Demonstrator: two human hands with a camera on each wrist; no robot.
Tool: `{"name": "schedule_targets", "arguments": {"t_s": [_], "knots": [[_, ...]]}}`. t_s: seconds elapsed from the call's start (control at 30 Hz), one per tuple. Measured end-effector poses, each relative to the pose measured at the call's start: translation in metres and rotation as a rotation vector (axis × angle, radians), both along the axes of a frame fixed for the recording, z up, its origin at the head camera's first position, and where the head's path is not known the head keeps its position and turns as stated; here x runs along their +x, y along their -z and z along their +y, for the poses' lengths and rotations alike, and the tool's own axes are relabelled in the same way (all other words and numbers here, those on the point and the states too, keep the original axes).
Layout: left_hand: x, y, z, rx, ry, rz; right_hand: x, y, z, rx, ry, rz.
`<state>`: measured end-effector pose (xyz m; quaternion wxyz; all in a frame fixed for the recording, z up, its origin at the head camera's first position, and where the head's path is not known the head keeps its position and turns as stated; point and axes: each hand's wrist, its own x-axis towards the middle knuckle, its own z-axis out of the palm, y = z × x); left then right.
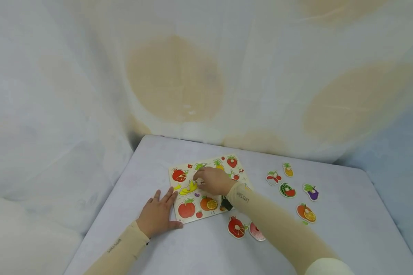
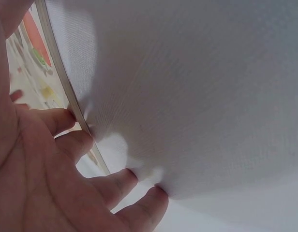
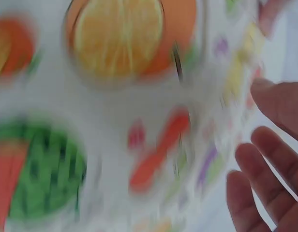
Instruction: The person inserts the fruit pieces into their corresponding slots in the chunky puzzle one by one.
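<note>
A fruit puzzle board (image 1: 191, 218) lies on the table, a little tilted to my view. My left hand (image 1: 157, 215) is spread flat, its fingertips at the board's left edge and its thumb near the lower corner. Over the middle of the board hovers my right hand (image 1: 213, 181), beside the yellow banana (image 1: 188, 188). In the right wrist view its thumb (image 3: 279, 104) and fingers stand apart with nothing visible between them. Also on the board are a red apple (image 1: 186, 209), an orange (image 1: 208, 203) and a pomegranate (image 1: 179, 175). My right forearm hides the board's lower right part.
Right of the board lie loose fruit pieces: cherries (image 1: 273, 178), pineapple (image 1: 288, 169), watermelon (image 1: 287, 190), grapes (image 1: 311, 192) and orange (image 1: 306, 212). Nearer me are a pomegranate piece (image 1: 236, 227) and a pink piece (image 1: 256, 232) partly under my forearm. Hanging cloth (image 1: 254, 95) surrounds the table.
</note>
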<state>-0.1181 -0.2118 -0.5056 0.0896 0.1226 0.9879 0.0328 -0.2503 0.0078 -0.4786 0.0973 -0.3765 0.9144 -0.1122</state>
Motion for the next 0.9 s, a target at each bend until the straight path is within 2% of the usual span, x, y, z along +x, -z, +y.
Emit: {"name": "schedule_targets", "arguments": {"t_s": [0.17, 0.4, 0.7, 0.9], "knots": [[-0.001, 0.0, -0.003, 0.003, -0.014, -0.036, -0.005, -0.023, 0.048, -0.004, 0.031, -0.006], [0.001, 0.001, -0.012, 0.009, -0.041, -0.054, 0.004, -0.044, 0.12, 0.025, 0.15, -0.03], [0.001, -0.001, -0.014, 0.013, -0.051, -0.071, 0.013, -0.041, 0.216, -0.013, 0.258, 0.026], [0.001, 0.003, -0.013, 0.009, -0.046, -0.056, 0.023, -0.031, 0.255, -0.033, 0.366, -0.025]]}}
